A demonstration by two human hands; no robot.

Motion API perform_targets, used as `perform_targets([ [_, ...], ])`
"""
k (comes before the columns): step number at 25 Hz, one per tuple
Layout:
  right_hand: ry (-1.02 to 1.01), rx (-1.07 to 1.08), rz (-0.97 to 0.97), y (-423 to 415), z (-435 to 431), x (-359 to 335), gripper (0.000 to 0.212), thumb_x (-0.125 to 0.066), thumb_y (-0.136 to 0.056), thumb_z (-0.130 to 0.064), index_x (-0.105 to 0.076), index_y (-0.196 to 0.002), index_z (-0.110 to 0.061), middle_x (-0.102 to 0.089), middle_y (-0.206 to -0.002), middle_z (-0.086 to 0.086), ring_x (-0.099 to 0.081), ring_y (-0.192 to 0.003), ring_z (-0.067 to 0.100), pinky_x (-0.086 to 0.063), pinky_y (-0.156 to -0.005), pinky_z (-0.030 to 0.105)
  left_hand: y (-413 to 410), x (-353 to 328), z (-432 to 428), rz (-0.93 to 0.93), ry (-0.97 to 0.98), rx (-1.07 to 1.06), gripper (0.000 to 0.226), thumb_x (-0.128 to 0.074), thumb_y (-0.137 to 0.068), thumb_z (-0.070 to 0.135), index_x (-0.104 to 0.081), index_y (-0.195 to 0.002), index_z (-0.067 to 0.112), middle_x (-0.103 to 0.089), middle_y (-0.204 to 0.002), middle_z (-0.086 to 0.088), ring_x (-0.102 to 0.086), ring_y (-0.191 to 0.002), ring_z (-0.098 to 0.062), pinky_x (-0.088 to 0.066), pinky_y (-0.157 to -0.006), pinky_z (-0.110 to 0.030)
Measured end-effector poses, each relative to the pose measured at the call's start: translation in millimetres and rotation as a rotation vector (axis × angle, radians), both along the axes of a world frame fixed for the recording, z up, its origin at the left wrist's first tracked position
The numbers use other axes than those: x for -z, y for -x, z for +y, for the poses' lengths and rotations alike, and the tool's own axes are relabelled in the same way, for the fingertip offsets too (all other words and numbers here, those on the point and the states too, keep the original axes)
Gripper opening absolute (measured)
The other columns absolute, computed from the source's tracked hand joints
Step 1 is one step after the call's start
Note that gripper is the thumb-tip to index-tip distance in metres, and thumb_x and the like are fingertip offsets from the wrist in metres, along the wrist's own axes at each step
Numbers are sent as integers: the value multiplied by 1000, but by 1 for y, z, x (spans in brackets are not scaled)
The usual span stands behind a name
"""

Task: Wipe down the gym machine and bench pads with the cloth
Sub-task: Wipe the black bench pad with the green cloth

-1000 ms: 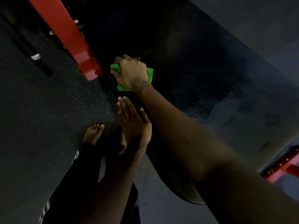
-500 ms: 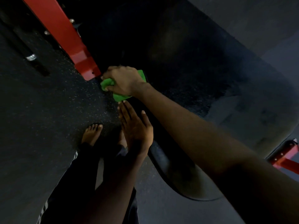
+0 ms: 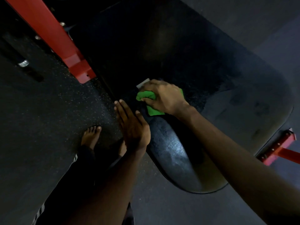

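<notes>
Green cloth [image 3: 154, 110] under the right hand [image 3: 164, 96] on the black bench pad [image 3: 186, 51] — head view.
The right hand's fingers are curled round the bunched cloth, pressing it onto the pad close to its left edge. The left hand [image 3: 133, 127] is flat, fingers straight and together, holding nothing, at that same edge just beside the cloth. The pad extends wide to the right as far as its rounded end, near a red bracket [image 3: 279, 148]. A red frame beam [image 3: 53, 34] flanks the left edge — speckled rubber floor [image 3: 40, 111] below.

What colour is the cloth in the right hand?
The cloth is bright green; the head view shows it best.
</notes>
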State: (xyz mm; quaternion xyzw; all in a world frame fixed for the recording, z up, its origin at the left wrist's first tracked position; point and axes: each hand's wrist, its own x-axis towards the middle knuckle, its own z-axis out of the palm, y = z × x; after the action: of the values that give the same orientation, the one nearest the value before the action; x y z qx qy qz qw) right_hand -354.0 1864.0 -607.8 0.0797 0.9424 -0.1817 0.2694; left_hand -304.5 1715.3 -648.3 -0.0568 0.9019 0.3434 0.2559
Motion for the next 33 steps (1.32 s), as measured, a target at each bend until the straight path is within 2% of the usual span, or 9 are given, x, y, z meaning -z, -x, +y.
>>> perform_targets([
  [5, -158, 196, 187, -87, -2, -41, 33, -76, -83, -38, -71, -115, -36, -67, -121, -8, -67, -103, 22, -55, -75, 32, -2, 8, -5, -19, -27, 37, 66, -20, -102, 37, -7, -159, 7, -5, -167, -14, -13, -152, -31, -19, -122, -45],
  [10, -97, 184, 127, -149, -24, -70, 32, -58, -90, -47, -69, -119, -40, -61, -133, -14, -56, -128, 12, -53, -92, 32, -1, 14, -5, 22, 12, 53, 68, -16, -100, 40, -9, -158, 6, -7, -166, -16, -13, -152, -33, -22, -121, -48],
  [14, -113, 271, 129, -142, -18, -70, 32, -61, -92, -48, -70, -120, -36, -64, -130, -10, -64, -115, 19, -57, -84, 36, 0, 11, -3, 20, 50, 84, 66, -21, -101, 35, -11, -157, 3, -5, -166, -16, -8, -153, -30, -12, -124, -44],
  [17, -211, 428, 163, -124, 13, -65, 34, -68, -91, -45, -67, -123, -37, -61, -133, -13, -64, -110, 22, -52, -82, 35, 2, 6, -2, 151, 39, 363, 63, -30, -103, 30, -16, -156, 0, -7, -166, -17, -7, -154, -28, -7, -124, -42],
  [19, -280, 568, 172, -118, 49, -63, 37, -66, -90, -46, -64, -126, -39, -58, -136, -17, -63, -114, 23, -50, -86, 37, -8, -5, 5, 162, -25, 495, 63, -34, -102, 29, -19, -156, 1, -7, -166, -14, -7, -154, -26, -6, -124, -39],
  [22, -411, 760, 174, -115, 79, -63, 41, -61, -91, -50, -63, -130, -36, -60, -134, -10, -62, -115, 28, -49, -87, 40, -31, -23, 17, 101, -40, 434, 64, -29, -100, 35, -21, -156, 4, -10, -166, -10, -9, -154, -21, -3, -124, -33],
  [25, -392, 633, 171, -124, 39, -66, 41, -57, -94, -52, -60, -131, -35, -59, -133, -6, -63, -111, 27, -51, -83, 40, -35, -24, 21, 130, 14, 400, 61, -28, -101, 33, -25, -155, 4, -19, -165, -11, -15, -153, -22, -7, -124, -35],
  [29, -222, 403, 114, -175, -30, -89, 39, -63, -93, -46, -62, -130, -32, -58, -134, -6, -60, -116, 21, -54, -82, 36, -35, -22, 21, 170, 28, 399, 57, -28, -102, 28, -30, -154, 4, -27, -162, -11, -21, -151, -24, -12, -123, -36],
  [33, -246, 437, 152, -196, 4, -110, 36, -68, -92, -40, -65, -127, -34, -59, -135, -8, -63, -113, 22, -54, -81, 35, -33, -25, 22, 170, 41, 396, 55, -31, -103, 26, -29, -154, 6, -27, -162, -9, -21, -151, -22, -11, -123, -36],
])
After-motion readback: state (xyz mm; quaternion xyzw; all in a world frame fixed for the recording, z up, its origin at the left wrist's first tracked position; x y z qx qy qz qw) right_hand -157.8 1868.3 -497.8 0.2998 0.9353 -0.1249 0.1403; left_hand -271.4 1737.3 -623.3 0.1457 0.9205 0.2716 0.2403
